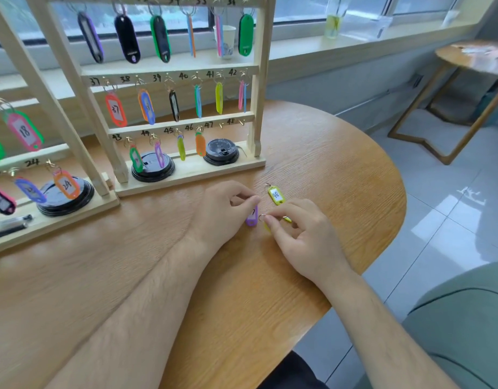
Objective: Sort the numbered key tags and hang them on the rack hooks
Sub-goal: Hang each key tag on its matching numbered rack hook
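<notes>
Head view: left hand (pixel 222 209) pinches purple tag (pixel 252 219); right hand (pixel 301 234), at its three o'clock, grips a half-hidden yellow tag (pixel 266 227). Tag 48 (pixel 276 195) lies at twelve o'clock, rack (pixel 191 171) beyond.

One camera sits on the person's head and looks forward and down. It is close to the left hand (pixel 222 209) and the right hand (pixel 301 237) in the middle of the frame. The wide view takes in the worktop (pixel 74 276) at lower left, the rack (pixel 259 80) at upper left, the window (pixel 298 7) along the top and the floor (pixel 452 220) at right.
</notes>
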